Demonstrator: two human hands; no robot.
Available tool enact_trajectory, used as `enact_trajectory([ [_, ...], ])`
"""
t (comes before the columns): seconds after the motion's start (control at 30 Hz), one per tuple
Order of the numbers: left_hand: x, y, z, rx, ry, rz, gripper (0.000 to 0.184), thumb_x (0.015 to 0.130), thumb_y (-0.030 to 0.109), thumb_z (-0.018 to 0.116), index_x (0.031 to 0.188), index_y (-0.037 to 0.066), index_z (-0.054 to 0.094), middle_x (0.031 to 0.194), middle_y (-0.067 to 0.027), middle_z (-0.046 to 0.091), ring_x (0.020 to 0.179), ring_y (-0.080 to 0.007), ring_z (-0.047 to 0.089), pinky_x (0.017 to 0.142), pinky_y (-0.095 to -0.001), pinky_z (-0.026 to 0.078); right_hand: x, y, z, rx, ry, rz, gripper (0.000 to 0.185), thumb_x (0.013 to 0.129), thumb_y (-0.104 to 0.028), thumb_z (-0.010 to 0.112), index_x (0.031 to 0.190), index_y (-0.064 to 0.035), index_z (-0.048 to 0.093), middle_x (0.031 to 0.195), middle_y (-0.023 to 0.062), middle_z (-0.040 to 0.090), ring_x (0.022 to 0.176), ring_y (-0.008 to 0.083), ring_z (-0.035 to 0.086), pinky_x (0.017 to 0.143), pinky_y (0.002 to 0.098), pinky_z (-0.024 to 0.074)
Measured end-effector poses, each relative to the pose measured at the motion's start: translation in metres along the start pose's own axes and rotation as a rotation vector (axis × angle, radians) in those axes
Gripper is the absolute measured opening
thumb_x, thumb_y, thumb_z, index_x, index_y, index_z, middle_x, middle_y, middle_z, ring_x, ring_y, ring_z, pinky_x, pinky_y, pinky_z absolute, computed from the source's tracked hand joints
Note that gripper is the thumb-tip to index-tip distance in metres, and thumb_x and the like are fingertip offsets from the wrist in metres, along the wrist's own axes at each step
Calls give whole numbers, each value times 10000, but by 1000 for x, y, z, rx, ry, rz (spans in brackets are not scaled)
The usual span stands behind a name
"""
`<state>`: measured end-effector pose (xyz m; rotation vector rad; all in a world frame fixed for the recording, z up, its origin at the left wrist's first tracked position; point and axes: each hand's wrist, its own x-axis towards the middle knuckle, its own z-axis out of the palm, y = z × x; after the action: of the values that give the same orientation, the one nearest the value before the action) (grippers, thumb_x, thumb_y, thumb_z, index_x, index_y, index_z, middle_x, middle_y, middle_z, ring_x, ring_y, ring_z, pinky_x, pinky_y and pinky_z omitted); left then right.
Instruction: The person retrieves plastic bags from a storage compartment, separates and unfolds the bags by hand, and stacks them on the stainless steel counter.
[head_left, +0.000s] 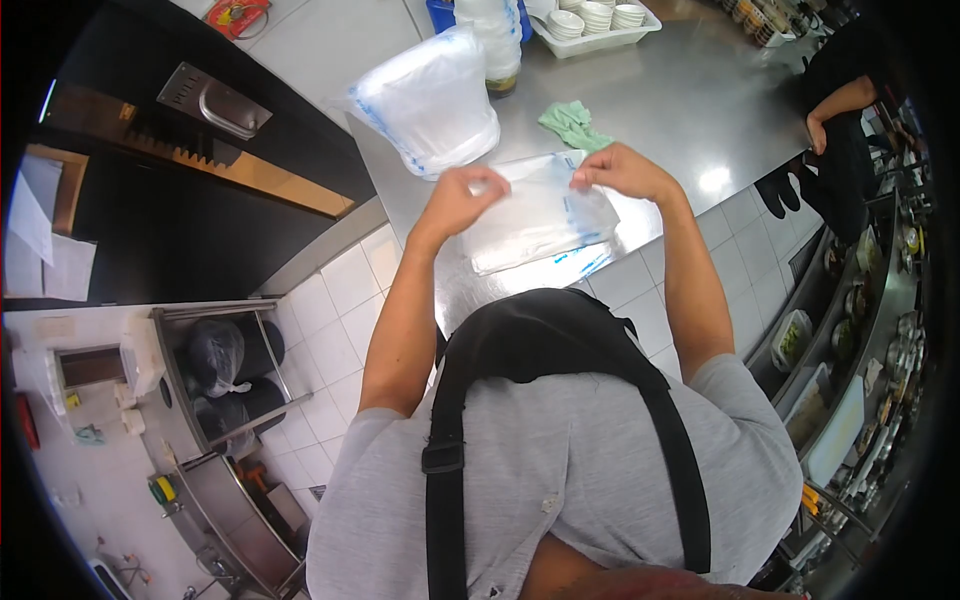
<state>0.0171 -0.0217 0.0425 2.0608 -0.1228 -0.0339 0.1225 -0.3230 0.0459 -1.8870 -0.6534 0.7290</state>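
A flat stack of clear plastic bags (pixel 535 222) with blue print lies on the steel table before me. My left hand (pixel 462 205), slightly blurred, has thumb and fingers pinched at the stack's far left edge. At the far right edge, my right hand (pixel 628 173) pinches the plastic near the blue print. Just beyond my left hand sits a bulky pack of white translucent bags (pixel 430 105). A crumpled green cloth (pixel 574 125) rests beyond the stack, close to my right hand.
Stacked clear containers (pixel 488 45) and a white tray (pixel 600 38) of small white bowls stand at the table's far side. Another person's hand (pixel 817 135) is by the right table edge (pixel 735 185). A black door (pixel 210 200) is on the left; food containers (pixel 792 340) line the right.
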Motion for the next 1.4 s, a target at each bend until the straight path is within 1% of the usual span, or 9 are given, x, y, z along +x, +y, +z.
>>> enact_trajectory([
  [0.1, -14, 8, -1, 229, -340, -231, 488, 1001, 453, 618, 935, -8, 763, 902, -155, 755, 851, -243, 694, 823, -343, 523, 1, 28, 10, -186, 117, 75, 266, 899, -256, 764, 917, 8, 741, 850, 112, 748, 758, 208, 684, 788, 319, 531],
  [0.23, 7, -13, 27, 317, -57, -180, 313, 983, 309, 654, 983, 14, 758, 933, -170, 734, 904, -318, 680, 839, -401, 515, 4, 60, 32, -337, 470, 217, 442, 813, -297, 828, 1112, -9, 673, 976, 178, 711, 904, 297, 695, 853, 375, 538],
  [0.33, 32, -41, 53, 511, 279, 236, 265, 898, 236, 736, 1087, 51, 743, 1101, -148, 716, 1034, -351, 663, 914, -410, 507, 8, 77, 45, -388, 531, 276, 643, 793, -298, 839, 1308, -23, 571, 1146, 224, 655, 1057, 349, 663, 924, 412, 523],
  [0.47, 58, -35, 55, 696, -47, -72, 396, 797, 242, 815, 1147, 80, 726, 1228, -136, 680, 1139, -351, 638, 977, -423, 489, 3, 73, 51, -320, 559, 317, 750, 788, -299, 839, 1395, -17, 502, 1240, 250, 599, 1136, 384, 628, 980, 431, 503],
  [0.77, 82, -31, 49, 728, -392, -180, 343, 720, 250, 758, 1021, 83, 759, 1044, -168, 733, 995, -345, 692, 874, -434, 538, -14, 83, 69, -190, 790, 198, 519, 828, -217, 803, 1273, -27, 612, 1123, 181, 617, 1011, 313, 634, 887, 401, 514],
  [0.87, 72, -28, 49, 661, -363, -121, 307, 731, 219, 719, 986, 50, 748, 936, -195, 729, 894, -369, 693, 820, -417, 544, -30, 61, 77, -160, 1034, -106, 393, 887, -179, 756, 1228, -25, 636, 1088, 151, 625, 959, 265, 626, 833, 373, 516],
  [1.0, 34, -7, 24, 363, -229, -88, 315, 745, 163, 690, 1017, 8, 723, 885, -196, 718, 828, -342, 680, 805, -409, 529, -38, 74, 108, 278, 782, 10, 299, 952, -196, 707, 1176, -8, 645, 1071, 139, 634, 867, 210, 635, 782, 340, 526],
  [1.17, -39, 57, -32, 133, -3, -165, 316, 754, 50, 651, 1053, -41, 699, 869, -166, 677, 826, -279, 662, 797, -382, 516, -41, 81, 120, 54, 746, 4, 285, 933, -189, 723, 1131, 0, 643, 1069, 143, 638, 850, 213, 655, 787, 329, 549],
  [1.4, -97, 80, -62, 523, 334, -141, 205, 747, 0, 645, 947, -25, 606, 867, -156, 621, 823, -270, 626, 753, -394, 491, -41, 92, 117, 35, 619, -66, 202, 888, -156, 749, 1011, -11, 684, 1004, 111, 666, 893, 228, 676, 809, 336, 551],
])
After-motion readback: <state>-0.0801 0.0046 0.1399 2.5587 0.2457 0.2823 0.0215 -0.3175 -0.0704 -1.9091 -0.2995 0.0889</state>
